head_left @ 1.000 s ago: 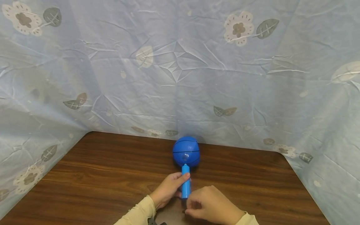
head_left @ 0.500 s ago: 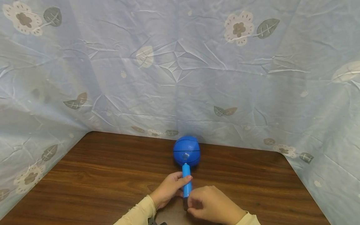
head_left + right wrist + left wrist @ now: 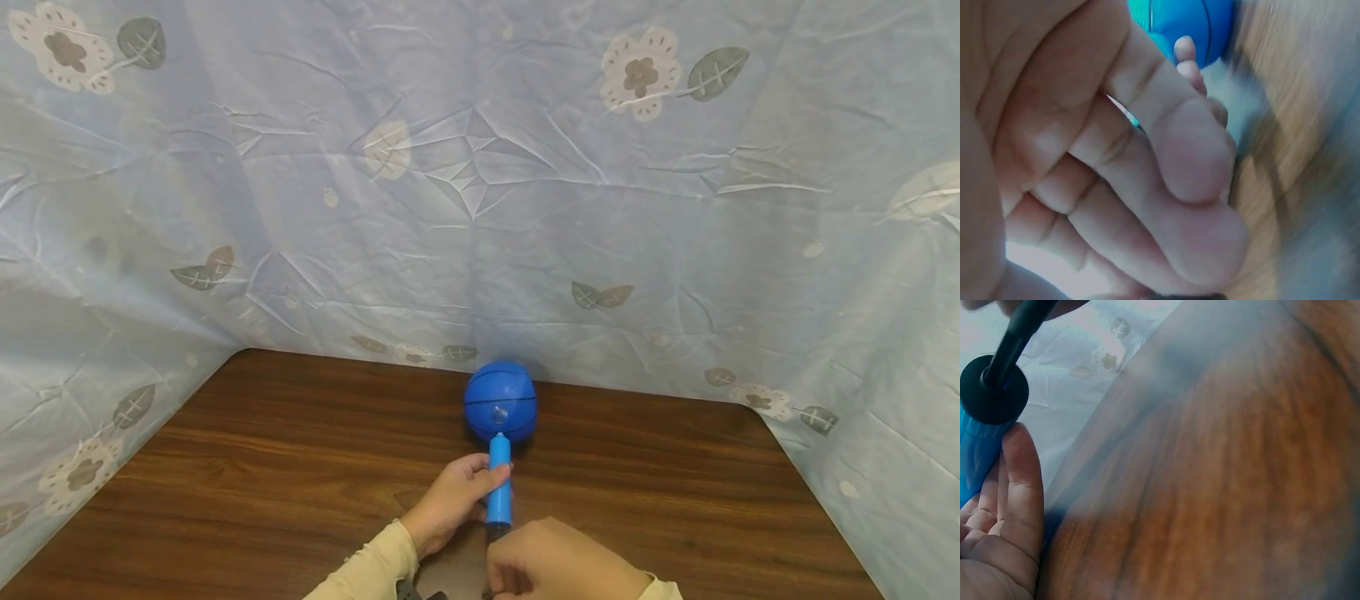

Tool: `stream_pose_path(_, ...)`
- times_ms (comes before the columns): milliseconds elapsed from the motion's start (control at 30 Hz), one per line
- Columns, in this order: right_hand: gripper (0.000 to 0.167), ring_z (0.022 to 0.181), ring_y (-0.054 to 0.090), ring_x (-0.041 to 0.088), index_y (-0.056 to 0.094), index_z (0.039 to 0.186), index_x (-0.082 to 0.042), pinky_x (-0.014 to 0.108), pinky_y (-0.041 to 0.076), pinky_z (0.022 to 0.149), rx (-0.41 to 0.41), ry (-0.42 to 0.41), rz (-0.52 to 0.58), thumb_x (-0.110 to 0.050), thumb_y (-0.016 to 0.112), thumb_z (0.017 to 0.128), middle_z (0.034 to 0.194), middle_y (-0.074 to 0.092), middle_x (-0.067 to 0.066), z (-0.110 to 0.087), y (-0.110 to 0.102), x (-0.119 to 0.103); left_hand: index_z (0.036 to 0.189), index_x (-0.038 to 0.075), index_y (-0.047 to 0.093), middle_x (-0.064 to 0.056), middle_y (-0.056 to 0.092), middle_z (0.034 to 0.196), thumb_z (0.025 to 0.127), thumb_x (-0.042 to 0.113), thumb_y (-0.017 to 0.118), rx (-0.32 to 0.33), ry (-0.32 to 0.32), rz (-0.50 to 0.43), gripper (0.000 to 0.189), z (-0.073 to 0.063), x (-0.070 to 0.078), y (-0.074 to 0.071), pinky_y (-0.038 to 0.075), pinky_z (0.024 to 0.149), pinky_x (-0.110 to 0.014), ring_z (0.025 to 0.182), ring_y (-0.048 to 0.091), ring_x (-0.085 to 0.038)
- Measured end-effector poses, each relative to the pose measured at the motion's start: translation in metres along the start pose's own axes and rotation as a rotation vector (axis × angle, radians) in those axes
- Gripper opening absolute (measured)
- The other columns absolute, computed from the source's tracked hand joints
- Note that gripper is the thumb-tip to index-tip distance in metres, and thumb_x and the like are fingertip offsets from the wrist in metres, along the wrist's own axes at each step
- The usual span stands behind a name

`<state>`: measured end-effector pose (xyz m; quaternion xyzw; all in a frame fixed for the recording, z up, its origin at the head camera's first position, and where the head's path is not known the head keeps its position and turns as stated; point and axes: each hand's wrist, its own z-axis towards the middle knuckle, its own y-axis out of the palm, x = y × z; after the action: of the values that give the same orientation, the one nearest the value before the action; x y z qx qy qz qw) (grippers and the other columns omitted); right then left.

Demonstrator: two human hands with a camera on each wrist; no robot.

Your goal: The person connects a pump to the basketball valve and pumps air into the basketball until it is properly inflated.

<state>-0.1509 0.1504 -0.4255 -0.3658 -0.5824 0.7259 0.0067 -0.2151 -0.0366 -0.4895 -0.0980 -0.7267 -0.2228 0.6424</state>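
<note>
Moved over the last second: right hand (image 3: pixel 558 558), drawn lower toward the bottom edge of the head view; pump (image 3: pixel 499 504) and ball (image 3: pixel 501 392), both shifted very slightly rightward. Item: one pump, bright blue barrel, lower centre of the head view. Left hand (image 3: pixel 450 502) wrapped on the barrel from its left side, thumb laid across the front, upper barrel and nozzle projecting above the grip, lower barrel showing below it. Right hand curled tight about the far end of the black rod (image 3: pixel 1013 347); the handle itself mostly hidden behind the fingers, a dark bit showing at their lower side. Orientation: nozzle up-frame, long axis nearly vertical in the head view; in the left wrist view, from the lower left, through the black end cap (image 3: pixel 997 394), up and rightward to the other hand's fingers at the upper edge. Item: one blue ball with black lines and a glossy round patch, directly above the nozzle, the two meeting in the picture; how far the tip goes in, I cannot tell. Surroundings: brown wood-grain table (image 3: pixel 300 450); pale blue floral cloth (image 3: pixel 480 250) behind and at both sides; cream sleeves (image 3: pixel 371 560). Obstruction: right fingers filling much of the right wrist view, ball partly seen at its top.
</note>
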Motion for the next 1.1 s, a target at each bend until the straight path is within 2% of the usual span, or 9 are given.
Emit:
stream_pose_path(167, 0.012, 0.068, 0.052, -0.015, 0.071, 0.085, -0.021, 0.005, 0.045, 0.061, -0.056, -0.033, -0.021, -0.015, 0.08, 0.088, 0.076, 0.063, -0.022, 0.002, -0.001, -0.002, 0.125, -0.011, 0.057, 0.001, 0.067, 0.089, 0.102, 0.032, 0.067, 0.03, 0.002, -0.009, 0.05, 0.001, 0.0, 0.0, 0.058, 0.068, -0.028, 0.077, 0.065, -0.012)
stream_pose_path(333, 0.009, 0.069, 0.053, -0.016, 0.071, 0.086, -0.023, 0.006, 0.045, 0.062, -0.035, -0.049, -0.008, -0.019, 0.079, 0.09, 0.077, 0.063, -0.024, 0.001, -0.001, 0.004, 0.127, -0.012, 0.057, 0.001, 0.068, 0.088, 0.101, 0.032, 0.068, 0.035, 0.004, 0.007, 0.052, 0.0, 0.0, 0.0, 0.058, 0.068, -0.028, 0.076, 0.066, -0.012)
stream_pose_path(467, 0.012, 0.069, 0.052, -0.014, 0.07, 0.084, -0.026, 0.007, 0.045, 0.062, 0.071, -0.047, -0.027, -0.022, 0.079, 0.091, 0.078, 0.06, -0.027, -0.001, -0.001, 0.012, 0.13, -0.01, 0.057, 0.001, 0.068, 0.09, 0.102, 0.034, 0.067, 0.041, 0.0, 0.015, 0.053, 0.0, 0.002, -0.001, 0.059, 0.069, -0.028, 0.078, 0.067, -0.012)
stream_pose_path(667, 0.017, 0.067, 0.051, -0.01, 0.068, 0.083, -0.027, 0.007, 0.043, 0.061, 0.267, -0.033, -0.091, -0.019, 0.082, 0.089, 0.077, 0.058, -0.025, -0.001, -0.001, 0.023, 0.13, -0.009, 0.057, 0.002, 0.068, 0.09, 0.103, 0.035, 0.065, 0.043, -0.012, 0.021, 0.052, -0.001, 0.004, -0.001, 0.057, 0.071, -0.027, 0.08, 0.066, -0.011)
stream_pose_path(800, 0.018, 0.065, 0.052, -0.008, 0.067, 0.082, -0.027, 0.008, 0.042, 0.06, 0.339, 0.002, -0.13, -0.02, 0.083, 0.087, 0.076, 0.058, -0.025, 0.0, 0.0, 0.024, 0.129, -0.008, 0.058, 0.002, 0.068, 0.091, 0.103, 0.036, 0.066, 0.044, -0.019, 0.021, 0.051, -0.002, 0.005, 0.0, 0.056, 0.071, -0.026, 0.08, 0.066, -0.01)
stream_pose_path(900, 0.018, 0.066, 0.053, -0.008, 0.068, 0.082, -0.026, 0.009, 0.043, 0.06, 0.341, 0.016, -0.127, -0.018, 0.083, 0.088, 0.076, 0.059, -0.025, 0.0, 0.0, 0.021, 0.127, -0.008, 0.059, 0.002, 0.068, 0.09, 0.103, 0.036, 0.066, 0.044, -0.018, 0.021, 0.051, -0.002, 0.005, 0.001, 0.055, 0.07, -0.026, 0.08, 0.065, -0.01)
stream_pose_path(1100, 0.015, 0.066, 0.05, -0.008, 0.068, 0.085, -0.022, 0.008, 0.044, 0.061, 0.257, -0.014, -0.112, -0.014, 0.08, 0.09, 0.078, 0.057, -0.022, 0.0, -0.001, 0.016, 0.124, -0.009, 0.061, 0.001, 0.066, 0.087, 0.103, 0.035, 0.065, 0.006, -0.017, 0.023, 0.049, -0.001, 0.002, 0.0, 0.056, 0.068, -0.026, 0.075, 0.065, -0.01)
